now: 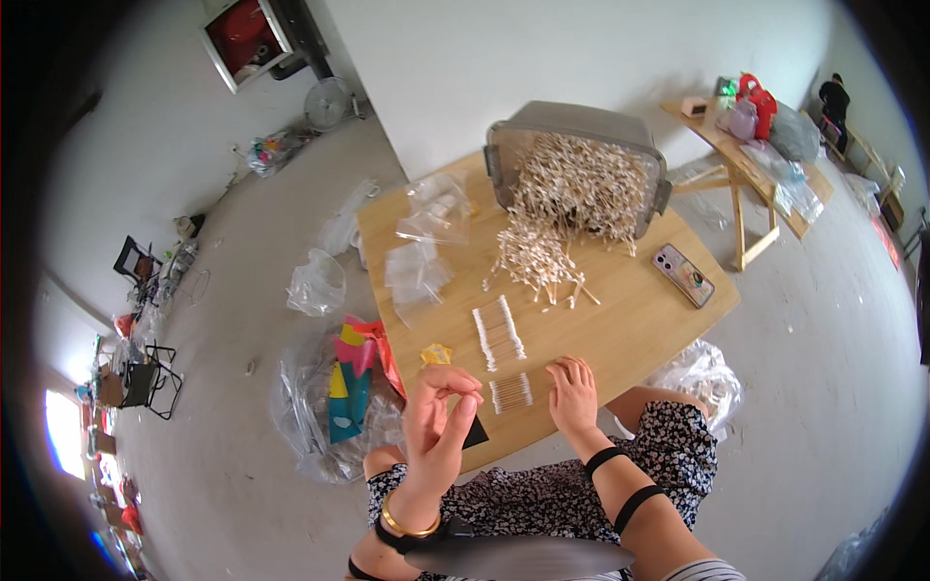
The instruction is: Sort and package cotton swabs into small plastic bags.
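1. At lower centre, our left hand (438, 412) curls its fingers toward the thumb; we cannot tell whether anything is pinched there.
2. Right of it, our right hand (573, 395) rests on the worktop (610, 324), fingers lightly bent, seemingly holding nothing.
3. Between the hands, we see a short row of cotton swabs (511, 393) side by side.
4. Just above, near the frame's centre, lies a larger row of swabs (497, 334).
5. Further up, a loose pile (533, 257) spills from a tipped grey tub (581, 116); right of it lies a phone (684, 275).
6. At upper right, a second worktop (704, 126) carries bags.
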A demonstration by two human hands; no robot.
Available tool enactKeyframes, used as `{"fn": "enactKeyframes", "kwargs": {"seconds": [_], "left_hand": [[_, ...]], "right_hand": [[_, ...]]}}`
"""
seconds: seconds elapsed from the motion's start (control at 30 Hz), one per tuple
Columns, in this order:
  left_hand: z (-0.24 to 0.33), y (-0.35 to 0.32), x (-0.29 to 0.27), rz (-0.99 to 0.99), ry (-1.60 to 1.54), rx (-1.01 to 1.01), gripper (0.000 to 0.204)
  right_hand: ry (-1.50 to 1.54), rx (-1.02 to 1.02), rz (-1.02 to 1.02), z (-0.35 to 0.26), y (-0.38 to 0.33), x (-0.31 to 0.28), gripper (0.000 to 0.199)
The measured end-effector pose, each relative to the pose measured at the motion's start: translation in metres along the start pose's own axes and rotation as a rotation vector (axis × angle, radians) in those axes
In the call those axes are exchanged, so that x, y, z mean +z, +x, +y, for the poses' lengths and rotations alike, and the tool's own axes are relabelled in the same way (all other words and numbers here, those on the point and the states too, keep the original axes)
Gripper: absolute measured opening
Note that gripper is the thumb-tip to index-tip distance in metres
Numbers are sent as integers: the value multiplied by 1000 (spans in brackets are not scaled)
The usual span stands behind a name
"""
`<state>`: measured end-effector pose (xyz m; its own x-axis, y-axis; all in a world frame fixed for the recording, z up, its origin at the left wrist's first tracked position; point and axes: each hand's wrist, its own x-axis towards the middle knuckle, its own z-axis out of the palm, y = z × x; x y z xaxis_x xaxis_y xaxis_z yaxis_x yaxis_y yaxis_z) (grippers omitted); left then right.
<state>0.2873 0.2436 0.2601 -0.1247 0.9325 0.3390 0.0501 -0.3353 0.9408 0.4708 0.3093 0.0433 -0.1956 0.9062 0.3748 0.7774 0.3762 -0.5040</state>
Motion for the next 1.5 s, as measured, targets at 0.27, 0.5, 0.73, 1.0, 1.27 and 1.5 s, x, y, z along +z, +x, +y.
{"fn": "enactKeyframes", "kwargs": {"seconds": [0.27, 0.5, 0.73, 1.0, 1.27, 1.5], "left_hand": [[118, -24, -11, 98, -225, 7, 22], [195, -55, -37, -311, 623, 674, 48], [241, -111, -78, -473, 434, 472, 52], [274, -130, -91, -262, 571, 795, 45], [312, -147, -110, -43, 762, 1077, 39], [315, -170, -117, 178, 883, 1205, 34]], "right_hand": [[181, 33, -110, 17, -10, -10, 36], [128, 34, -38, 39, -27, -47, 35], [86, 92, 30, 56, -37, -57, 30], [202, 247, 109, 106, -58, -49, 22], [150, 236, 225, 166, -71, -33, 15], [781, 261, 21, 129, -66, -46, 28]]}}
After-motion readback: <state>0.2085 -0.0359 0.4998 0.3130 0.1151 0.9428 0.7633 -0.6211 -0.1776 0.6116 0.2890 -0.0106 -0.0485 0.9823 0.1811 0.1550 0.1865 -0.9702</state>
